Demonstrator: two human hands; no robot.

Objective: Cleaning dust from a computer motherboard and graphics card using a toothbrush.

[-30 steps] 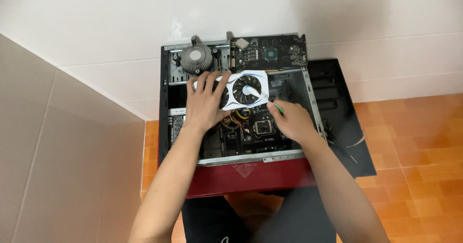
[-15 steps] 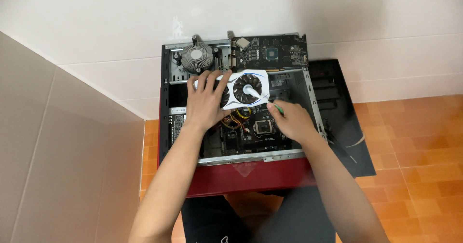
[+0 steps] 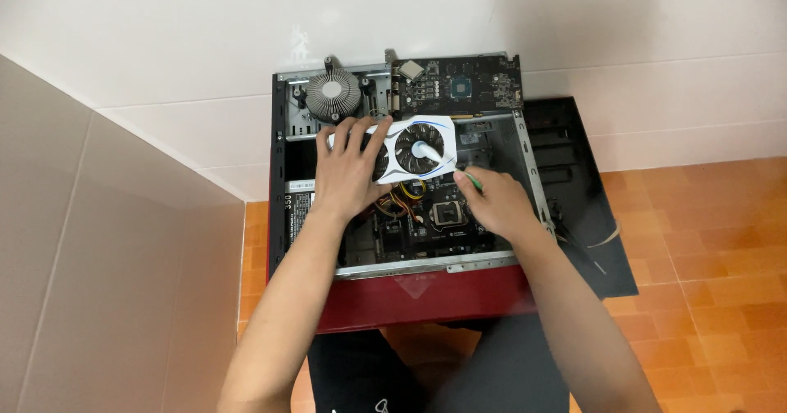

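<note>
White wall tiles (image 3: 205, 44) fill the top of the view and meet an orange tiled floor (image 3: 705, 241), where an open computer case (image 3: 279, 183) lies on its side with a red front edge toward the person. Its black side panel (image 3: 578, 183) lies flat on the floor just to the right, touching the case. Inside the case a white fan cooler (image 3: 418, 150) with two black fans sits above the motherboard (image 3: 426, 216). The left hand (image 3: 348, 175) lies flat on the left half of the cooler, fingers (image 3: 361, 138) spread and pressing down on it, not curled around anything. The right hand (image 3: 496, 204) rests just right of the cooler, over the motherboard, its fingers closed around a thin green tool (image 3: 469, 182) whose white tip reaches onto the hub of the right fan. At the back of the case a round metal heatsink (image 3: 332, 95) rests on the frame by the wall, and just beside it a bare dark circuit board (image 3: 459, 85) leans against the tiles. Yellow and red wires (image 3: 398, 200) show between the two hands, under the cooler's lower edge.
</note>
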